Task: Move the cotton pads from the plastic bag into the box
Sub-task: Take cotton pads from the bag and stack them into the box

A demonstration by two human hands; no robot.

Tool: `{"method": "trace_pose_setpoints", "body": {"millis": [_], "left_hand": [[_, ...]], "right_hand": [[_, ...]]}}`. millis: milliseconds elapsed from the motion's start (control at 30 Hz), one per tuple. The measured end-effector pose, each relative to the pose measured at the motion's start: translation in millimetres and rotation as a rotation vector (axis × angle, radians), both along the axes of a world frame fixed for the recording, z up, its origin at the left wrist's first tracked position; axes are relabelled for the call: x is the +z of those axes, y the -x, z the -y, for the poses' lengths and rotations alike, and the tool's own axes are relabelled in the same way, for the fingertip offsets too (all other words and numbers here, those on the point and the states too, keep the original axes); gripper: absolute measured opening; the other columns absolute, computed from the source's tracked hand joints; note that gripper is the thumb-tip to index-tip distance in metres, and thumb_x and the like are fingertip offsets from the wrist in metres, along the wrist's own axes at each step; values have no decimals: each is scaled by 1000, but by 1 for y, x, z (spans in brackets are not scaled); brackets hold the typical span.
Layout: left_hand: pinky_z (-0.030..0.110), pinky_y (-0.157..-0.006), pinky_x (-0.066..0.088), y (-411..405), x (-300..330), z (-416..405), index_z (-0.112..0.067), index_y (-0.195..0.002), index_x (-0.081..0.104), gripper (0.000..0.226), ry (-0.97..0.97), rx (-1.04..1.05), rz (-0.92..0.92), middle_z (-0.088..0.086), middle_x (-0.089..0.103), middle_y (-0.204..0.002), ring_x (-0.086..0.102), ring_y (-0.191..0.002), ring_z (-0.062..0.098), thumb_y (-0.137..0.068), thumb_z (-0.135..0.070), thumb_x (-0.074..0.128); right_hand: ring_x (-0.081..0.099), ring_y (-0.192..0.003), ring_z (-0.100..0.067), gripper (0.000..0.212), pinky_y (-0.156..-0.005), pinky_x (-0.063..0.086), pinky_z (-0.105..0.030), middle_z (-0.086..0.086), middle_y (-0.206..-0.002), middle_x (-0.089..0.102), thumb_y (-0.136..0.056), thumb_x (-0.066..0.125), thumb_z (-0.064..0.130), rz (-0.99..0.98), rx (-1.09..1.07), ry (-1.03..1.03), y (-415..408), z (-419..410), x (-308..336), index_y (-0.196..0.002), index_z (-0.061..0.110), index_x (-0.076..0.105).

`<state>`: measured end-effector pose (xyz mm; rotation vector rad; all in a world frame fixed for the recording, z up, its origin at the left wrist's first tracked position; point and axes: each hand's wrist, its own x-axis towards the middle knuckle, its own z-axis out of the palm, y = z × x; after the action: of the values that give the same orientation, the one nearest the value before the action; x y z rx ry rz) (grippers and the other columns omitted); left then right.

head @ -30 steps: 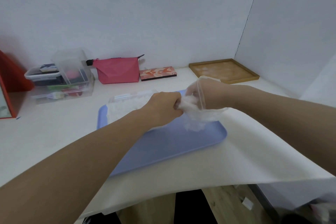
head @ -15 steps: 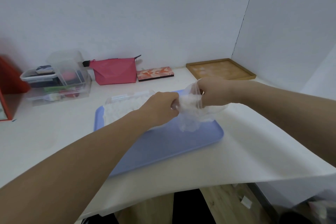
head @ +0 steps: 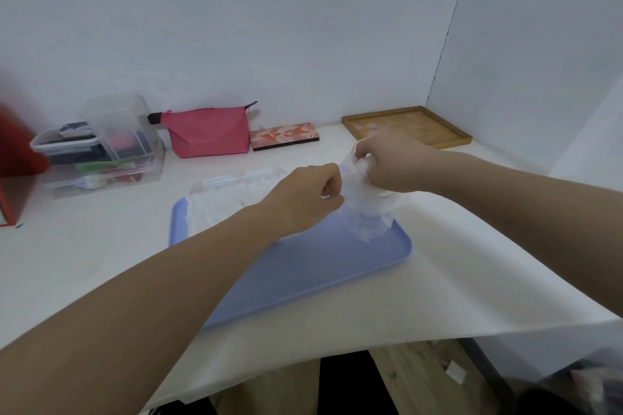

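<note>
Left hand (head: 303, 199): fingers curled, pinching near edge of crumpled clear plastic bag (head: 369, 212). Right hand (head: 391, 162): fingers curled, gripping bag top. Bag: held above right part of flat blue plastic tray (head: 320, 266) on white counter (head: 472, 263); white cotton pads (head: 372, 229) inside, lower part. Clear plastic box (head: 229, 194): on tray, far left, white pads within. Far counter: pink fabric pouch (head: 207, 131), square wooden tray (head: 408, 126).

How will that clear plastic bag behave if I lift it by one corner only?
The plastic bag looks thin and crumpled, so it will probably sag and fold. It hangs limp between the left hand and right hand, so it seems light. Loose cotton pads might spill out.
</note>
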<state>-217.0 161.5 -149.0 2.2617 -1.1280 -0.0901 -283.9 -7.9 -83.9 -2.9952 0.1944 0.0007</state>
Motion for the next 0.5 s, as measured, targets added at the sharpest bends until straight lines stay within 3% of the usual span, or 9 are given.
{"method": "trace_pose_setpoints", "body": {"millis": [67,133,200,333,500], "left_hand": [[38,-83,52,0,-1,2,-25,-83,55,12,8,2,9,-4,65,-92,61,-90,17,-89,-21,65],[38,-83,52,-1,-2,3,-25,-84,57,11,3,-1,24,-4,65,-92,61,-89,17,-87,-17,64],[37,-83,52,-2,-4,4,-25,-84,58,12,9,4,21,-5,66,-91,61,-89,17,-85,-14,64],[35,-85,52,-2,-5,6,-29,-81,57,18,9,3,31,-6,67,-91,62,-89,14,-84,-13,64],[33,-86,52,-5,-7,8,-25,-86,61,11,-42,44,33,-7,67,-94,62,-91,15,-86,-14,63]], "right_hand": [[57,-83,-21,28,-57,47,-26,7,-84,57,-86,44,6,-29,-6,-59,-1,1,0,-96,29,59],[62,-82,-21,37,-68,60,-36,3,-99,61,-84,45,3,-56,-24,-150,2,2,1,-103,30,61],[61,-74,-20,37,-70,57,-35,-1,-103,62,-86,43,2,-66,-33,-167,5,3,0,-107,24,64],[62,-63,-17,22,-52,47,-23,-6,-94,64,-89,47,7,-70,-50,-161,4,5,-2,-101,16,63],[65,-75,-20,36,-47,43,-19,-1,-98,57,-85,54,6,-32,-81,-174,7,7,6,-117,22,60]]}}
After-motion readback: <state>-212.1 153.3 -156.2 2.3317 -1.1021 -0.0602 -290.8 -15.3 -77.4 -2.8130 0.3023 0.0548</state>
